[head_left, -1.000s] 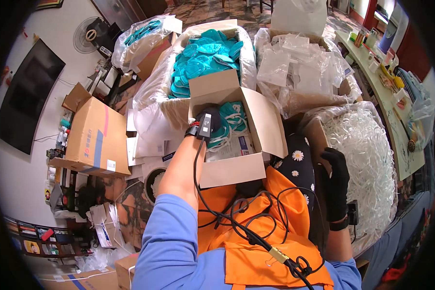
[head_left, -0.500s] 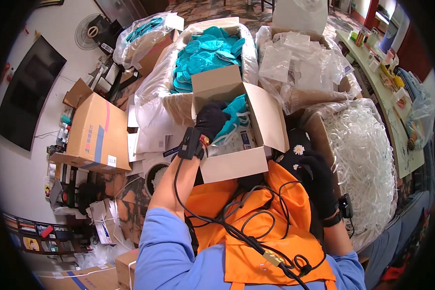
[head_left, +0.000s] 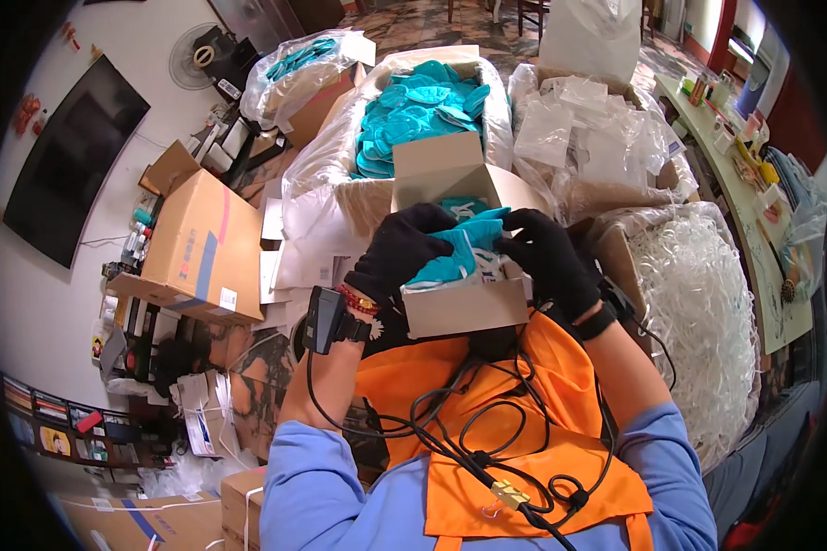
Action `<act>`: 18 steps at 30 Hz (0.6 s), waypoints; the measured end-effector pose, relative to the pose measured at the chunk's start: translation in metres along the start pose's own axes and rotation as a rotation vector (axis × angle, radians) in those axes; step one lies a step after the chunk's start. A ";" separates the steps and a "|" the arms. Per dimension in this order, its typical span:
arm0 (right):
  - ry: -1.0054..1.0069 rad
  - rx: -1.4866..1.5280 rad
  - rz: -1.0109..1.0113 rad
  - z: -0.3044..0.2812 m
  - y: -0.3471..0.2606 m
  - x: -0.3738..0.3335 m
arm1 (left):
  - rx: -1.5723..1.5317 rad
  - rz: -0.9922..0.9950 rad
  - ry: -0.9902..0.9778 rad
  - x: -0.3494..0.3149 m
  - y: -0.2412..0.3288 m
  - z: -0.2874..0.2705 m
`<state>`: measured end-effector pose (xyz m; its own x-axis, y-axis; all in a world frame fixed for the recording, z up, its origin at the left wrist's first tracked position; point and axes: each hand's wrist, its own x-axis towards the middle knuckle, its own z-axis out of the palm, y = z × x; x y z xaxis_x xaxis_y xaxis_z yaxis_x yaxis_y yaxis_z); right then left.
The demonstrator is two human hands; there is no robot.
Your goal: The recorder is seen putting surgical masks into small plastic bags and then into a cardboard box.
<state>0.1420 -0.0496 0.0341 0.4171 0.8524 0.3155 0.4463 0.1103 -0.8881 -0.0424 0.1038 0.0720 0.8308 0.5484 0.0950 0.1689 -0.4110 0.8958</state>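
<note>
A small open cardboard box [head_left: 469, 310] sits before me at my lap, with its flaps raised. Over its opening a teal face mask [head_left: 469, 246] with white straps is stretched between my black-gloved hands. My left hand [head_left: 402, 255] is closed on the mask's left side. On the other side, the bent fingers of my right hand [head_left: 553, 262] pinch its right edge. More teal material shows inside the box behind the mask. The fingertips are partly hidden by the gloves and the mask.
Behind the box stands a plastic-lined carton [head_left: 363, 197] heaped with teal masks. To its right are a carton of clear plastic bags [head_left: 602, 138] and one of white straps [head_left: 694, 285]. A closed-sided brown carton [head_left: 202, 243] stands left. Black cables [head_left: 469, 450] cross my orange apron.
My right hand has risen from beside the box to the mask at its opening. The left hand has shifted with the mask, which is now spread between both hands.
</note>
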 end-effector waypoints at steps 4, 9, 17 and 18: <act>0.256 -0.409 -0.323 0.011 0.004 0.012 | -0.170 -0.040 -0.033 -0.009 -0.006 -0.001; -0.129 0.240 0.103 0.017 0.014 0.009 | -0.196 -0.007 -0.091 -0.008 -0.025 -0.005; 0.140 0.434 0.186 -0.010 0.000 0.019 | 0.039 0.035 0.228 -0.001 -0.022 -0.012; 0.124 0.477 0.221 -0.010 -0.011 0.018 | -0.058 0.003 0.250 0.001 -0.024 -0.014</act>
<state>0.1521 -0.0401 0.0532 0.5636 0.8179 0.1158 -0.0598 0.1802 -0.9818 -0.0532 0.1241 0.0563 0.6730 0.7132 0.1962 0.1299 -0.3751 0.9179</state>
